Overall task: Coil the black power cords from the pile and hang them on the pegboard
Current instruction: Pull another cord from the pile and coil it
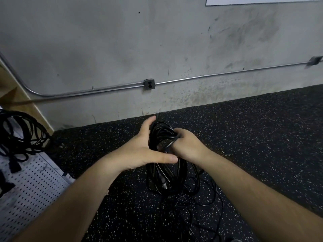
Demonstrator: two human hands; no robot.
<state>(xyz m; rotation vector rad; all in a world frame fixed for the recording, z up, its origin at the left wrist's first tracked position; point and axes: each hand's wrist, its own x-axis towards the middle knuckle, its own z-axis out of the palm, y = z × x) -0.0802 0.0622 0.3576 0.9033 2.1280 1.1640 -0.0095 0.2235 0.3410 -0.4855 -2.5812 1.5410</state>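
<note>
Right hand (187,144) gripped tight round top of coiled cord (167,173), mid-frame over floor (262,137). Left hand (145,151) spread wide, thumb across coil. Loose cords (201,205) beneath. Pegboard (35,182) far left.

The cord coil (163,135) at the centre of the frame has a smooth black plastic jacket, faintly glossy where light catches its loops. The loose pile (176,203) below it looks the same. The floor (262,137) is matt black, rubber-like, grainy and flecked with white. The wall (122,49) is bare grey concrete, rough, smudged and stained near its foot. Across it runs a smooth metal conduit (209,76) with a dull sheen, passing through a grey metal outlet box (149,84). At lower left the pegboard (35,186) is white, perforated, matt and scuffed; its material is unclear. Unfinished wood (10,96) stands at the left edge. White paper (262,0) sits at upper right.
</note>
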